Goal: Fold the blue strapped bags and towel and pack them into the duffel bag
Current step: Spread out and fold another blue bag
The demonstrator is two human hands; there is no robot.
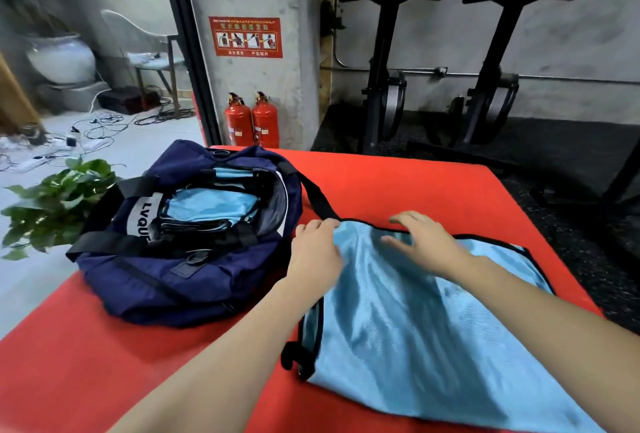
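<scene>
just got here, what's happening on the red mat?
A person is packing a navy duffel bag on the red mat. Folded light blue items already sit in its open top. Beside it, a light blue bag lies spread flat, not yet folded. The left hand pinches its far corner, while the right hand rests open on the fabric.

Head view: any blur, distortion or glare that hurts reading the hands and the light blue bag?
Head view: wide-angle bending curves the pillar and red mat edges; slight motion softness on the right hand; sheen on the light blue bag; left hand and duffel bag readable.
</scene>
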